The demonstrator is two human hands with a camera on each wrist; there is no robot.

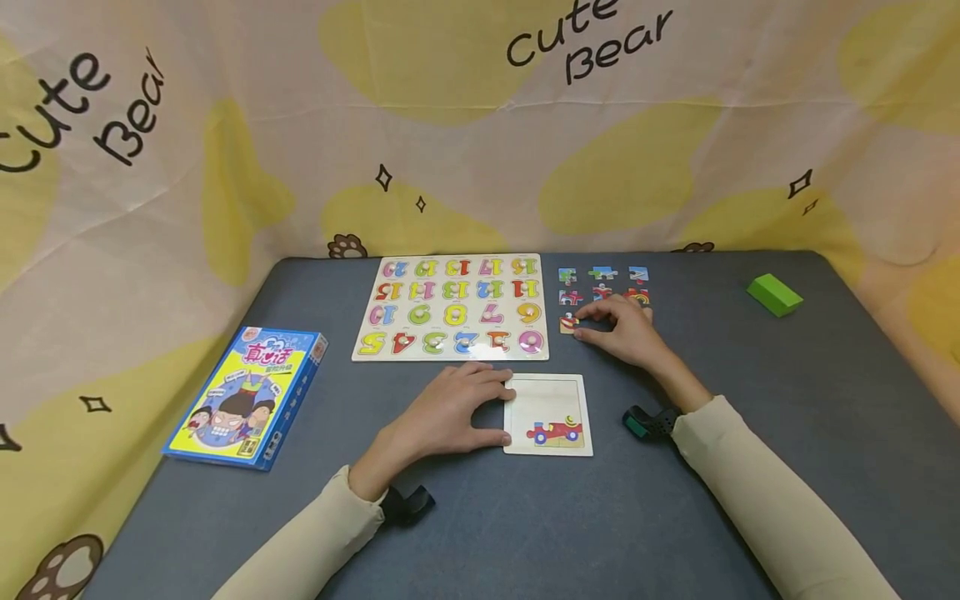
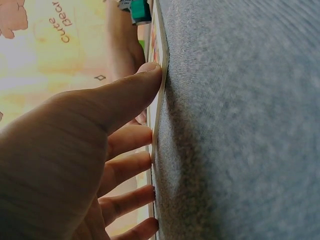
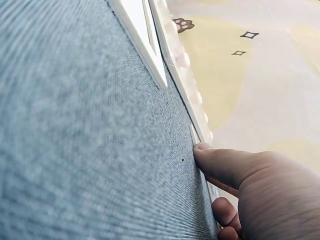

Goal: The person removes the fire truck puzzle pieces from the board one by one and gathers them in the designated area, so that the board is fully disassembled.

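Note:
A small white puzzle tray lies on the table, with a red car picture put together in its lower right part. Against the tray's left edge rests my left hand, thumb low and fingers spread higher along the side; the left wrist view shows the thumb tip at the rim. Farther back, my right hand pinches the near left puzzle piece between thumb and index finger. Behind it, several loose jigsaw pieces lie in rows, some partly hidden by the fingers.
A number board lies behind the tray, left of the loose pieces. At the left stands a blue and yellow card box. A green block sits at the back right. A printed cloth hangs behind the table.

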